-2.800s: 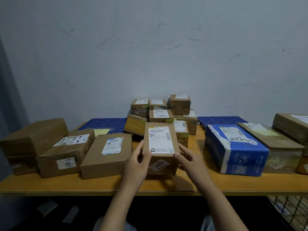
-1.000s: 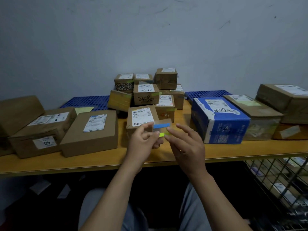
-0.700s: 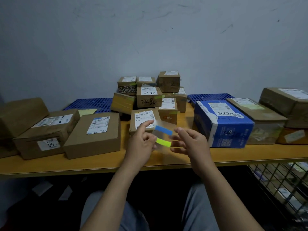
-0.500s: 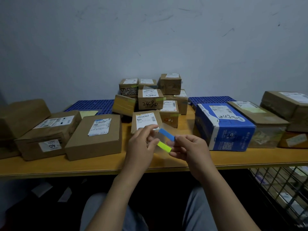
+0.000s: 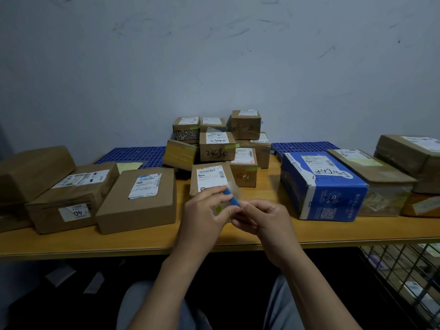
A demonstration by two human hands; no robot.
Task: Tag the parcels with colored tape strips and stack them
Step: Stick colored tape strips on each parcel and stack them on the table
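Hands had drawn together since half a second before. The right hand (image 5: 264, 220), fingers curled, now pinched the near end of the blue tape strip (image 5: 230, 196). The left hand (image 5: 204, 210) gripped the clear backing sheet (image 5: 232, 185) between thumb and fingers, above the front of the desk (image 5: 142, 241). The yellow-green tape strip (image 5: 217, 209), plain earlier, showed only as a sliver behind the left fingers. The small labelled parcel (image 5: 209, 178), held in both hands earlier, lay on the desk just behind them. Strips numbered two. Three brown parcels (image 5: 135, 201) sat at the left. Seven small cartons (image 5: 216, 146) were piled behind the labelled one. One blue carton (image 5: 319, 186) and three more brown boxes (image 5: 371, 182) stood at the right. Two blue perforated panels (image 5: 133, 156) lay at the back.
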